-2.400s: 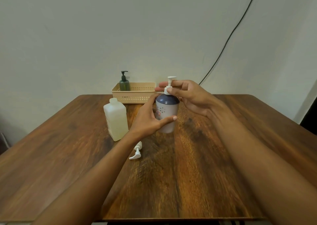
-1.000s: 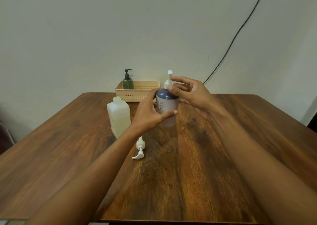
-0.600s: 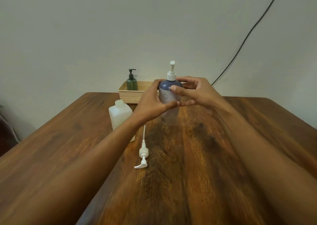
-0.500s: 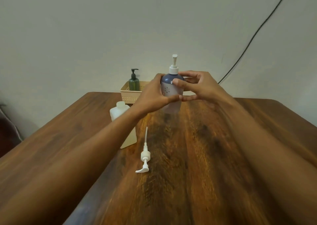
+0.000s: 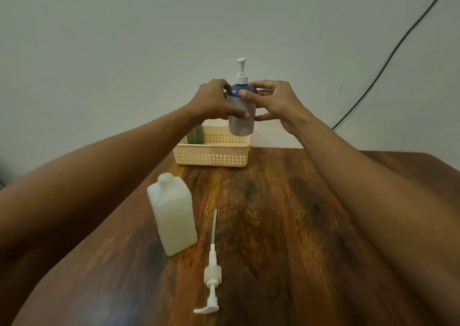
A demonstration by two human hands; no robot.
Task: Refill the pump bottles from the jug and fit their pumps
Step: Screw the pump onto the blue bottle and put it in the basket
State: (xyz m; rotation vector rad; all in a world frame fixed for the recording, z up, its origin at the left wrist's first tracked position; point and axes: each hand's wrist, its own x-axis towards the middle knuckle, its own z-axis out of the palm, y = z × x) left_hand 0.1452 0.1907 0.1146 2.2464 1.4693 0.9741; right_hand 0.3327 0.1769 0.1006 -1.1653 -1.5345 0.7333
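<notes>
I hold a blue-and-white pump bottle (image 5: 241, 119) upright in the air above the right end of the beige basket (image 5: 211, 155). Its white pump is fitted on top. My left hand (image 5: 215, 100) grips the bottle's left side and my right hand (image 5: 272, 100) grips its right side. A translucent white jug (image 5: 173, 213) stands on the wooden table (image 5: 286, 226), its cap on. A loose white pump (image 5: 212, 271) with a long dip tube lies flat just right of the jug. A green bottle (image 5: 196, 135) stands in the basket's left end, mostly hidden by my left forearm.
The basket sits at the table's far edge against a pale wall. A black cable (image 5: 388, 59) runs diagonally down the wall at the right.
Both hands have lifted the blue pump bottle off the table and carried it away from me, to above the basket. The jug and loose pump stayed put.
</notes>
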